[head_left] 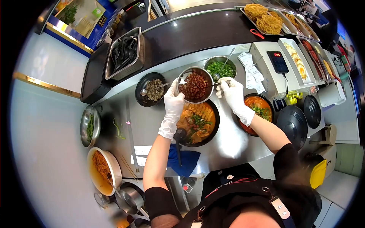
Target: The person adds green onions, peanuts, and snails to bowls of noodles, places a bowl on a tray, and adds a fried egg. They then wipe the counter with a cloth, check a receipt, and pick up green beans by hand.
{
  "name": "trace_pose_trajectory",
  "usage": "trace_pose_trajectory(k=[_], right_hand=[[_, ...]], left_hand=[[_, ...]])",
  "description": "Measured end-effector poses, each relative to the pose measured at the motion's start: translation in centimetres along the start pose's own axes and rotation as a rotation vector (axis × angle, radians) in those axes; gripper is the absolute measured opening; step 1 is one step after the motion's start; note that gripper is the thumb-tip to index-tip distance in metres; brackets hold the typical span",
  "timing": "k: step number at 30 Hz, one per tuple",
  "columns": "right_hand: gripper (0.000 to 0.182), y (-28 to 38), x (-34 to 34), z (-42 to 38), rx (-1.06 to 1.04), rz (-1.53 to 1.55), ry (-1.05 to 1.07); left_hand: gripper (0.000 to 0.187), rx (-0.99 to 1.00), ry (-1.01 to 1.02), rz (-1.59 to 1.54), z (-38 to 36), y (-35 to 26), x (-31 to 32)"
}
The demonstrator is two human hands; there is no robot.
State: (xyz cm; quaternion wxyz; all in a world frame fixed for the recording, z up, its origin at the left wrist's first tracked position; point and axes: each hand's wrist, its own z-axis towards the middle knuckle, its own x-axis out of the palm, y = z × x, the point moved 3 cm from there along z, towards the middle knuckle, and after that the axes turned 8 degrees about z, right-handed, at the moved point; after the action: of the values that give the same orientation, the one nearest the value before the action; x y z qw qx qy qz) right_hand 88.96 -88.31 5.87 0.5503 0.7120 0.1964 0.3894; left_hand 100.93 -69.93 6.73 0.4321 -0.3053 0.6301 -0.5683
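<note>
My left hand, in a white glove, grips the rim of a metal bowl of peanuts, held above the far edge of a black bowl of soup with sliced toppings and greens. My right hand, also gloved, is closed at the bowl's right side, its fingers pinched on what looks like the thin handle of a spoon reaching into the peanuts; its tip is hard to make out. Beyond it stands a metal bowl of chopped green onions with a spoon. A second black bowl of red soup lies below my right wrist.
Left of the peanuts is a black bowl of diced topping. A black ladle lies by a blue cloth. Black lids, paper receipts and a timer are at right; a noodle bowl is at left.
</note>
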Motion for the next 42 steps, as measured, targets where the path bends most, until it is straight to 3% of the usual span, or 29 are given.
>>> trace_pose_trajectory(k=[11, 12, 15, 21, 25, 26, 29, 31, 33, 35, 37, 42], right_hand=[[0.013, 2.2, -3.1, -0.5, 0.009, 0.066, -0.024], [0.013, 2.7, -3.7, -0.9, 0.012, 0.087, -0.024], [0.013, 5.0, -6.5, -2.7, -0.019, 0.085, -0.016], [0.014, 8.3, -15.3, -7.9, -0.050, 0.009, -0.196], [0.015, 7.5, -19.4, -11.6, -0.112, -0.297, -0.230], [0.014, 7.5, -19.6, -12.4, -0.152, -0.465, -0.145], [0.015, 8.2, -18.9, -13.6, -0.667, -1.100, 0.285], [0.019, 8.5, -18.6, -13.4, -0.683, -1.099, 0.284], [0.017, 9.7, -18.1, -12.2, -0.547, -0.913, 0.095], [0.013, 9.0, -17.0, -10.2, -0.403, -0.516, -0.102], [0.015, 8.7, -14.0, -7.1, -0.321, -0.093, -0.103], [0.016, 5.1, -2.8, 1.5, -0.211, -0.009, 0.062]], left_hand=[[0.060, 0.051, -0.007, 0.081, 0.8, 0.2, 0.9], [0.059, -0.104, 0.024, 0.097, 0.6, -0.3, 0.9], [0.058, 0.169, -0.040, 0.051, 1.8, 1.2, 1.2], [0.057, 0.032, 0.000, 0.145, 1.8, 0.3, 1.0], [0.058, 0.006, -0.027, 0.114, 2.2, 0.3, 1.4], [0.058, 0.003, -0.031, 0.098, 2.3, 0.2, 1.5], [0.059, 0.002, -0.062, 0.079, 2.8, 0.2, 1.4], [0.059, 0.005, -0.086, 0.072, 3.2, 0.6, 1.0], [0.058, -0.018, -0.127, 0.064, 3.4, 0.7, 0.6], [0.058, -0.011, -0.174, 0.010, 3.5, 1.2, 0.4], [0.059, -0.007, -0.255, -0.032, 3.5, 1.2, 0.1], [0.056, -0.024, -0.419, -0.174, 4.6, 3.5, 0.9]])
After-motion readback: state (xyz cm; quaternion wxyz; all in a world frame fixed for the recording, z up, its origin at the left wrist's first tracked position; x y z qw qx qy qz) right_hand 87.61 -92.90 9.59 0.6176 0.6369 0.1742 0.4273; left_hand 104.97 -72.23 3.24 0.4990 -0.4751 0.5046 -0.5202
